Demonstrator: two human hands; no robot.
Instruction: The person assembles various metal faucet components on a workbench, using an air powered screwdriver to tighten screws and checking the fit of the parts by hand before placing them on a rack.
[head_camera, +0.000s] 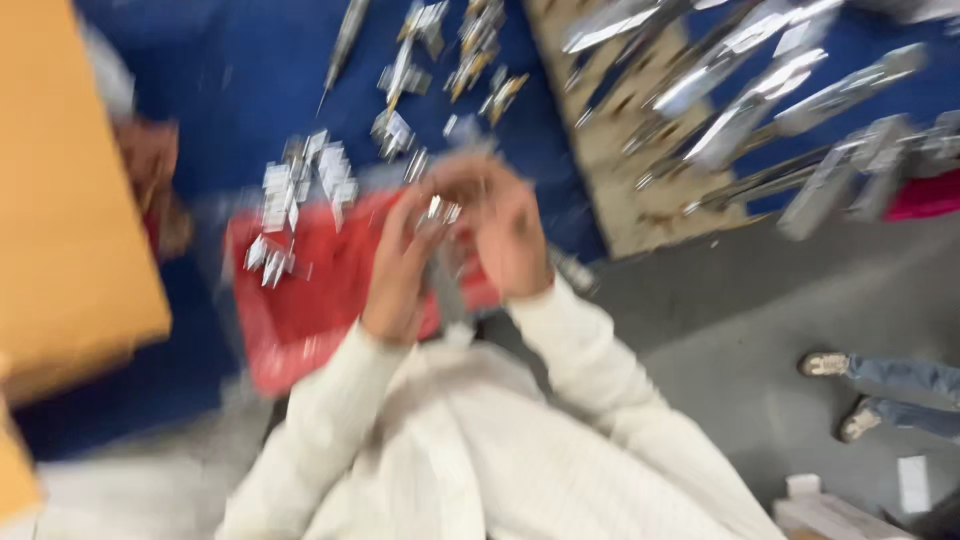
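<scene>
The frame is badly motion-blurred. Both my hands are raised together in front of me, in white sleeves. My left hand (395, 275) and my right hand (510, 235) close around a small shiny metal part (438, 212) between the fingertips; which hand carries it I cannot tell. A grey piece (447, 285) hangs below the hands. Under them lies a red tray (300, 300) on a blue mat (250, 80).
Several small silver metal parts (310, 185) lie scattered on the mat and the tray's edge. A wooden board (640, 210) with long metal pieces (740, 100) sits at upper right. A tan box (60, 200) stands left. Another person's shoes (840, 390) are on the grey floor.
</scene>
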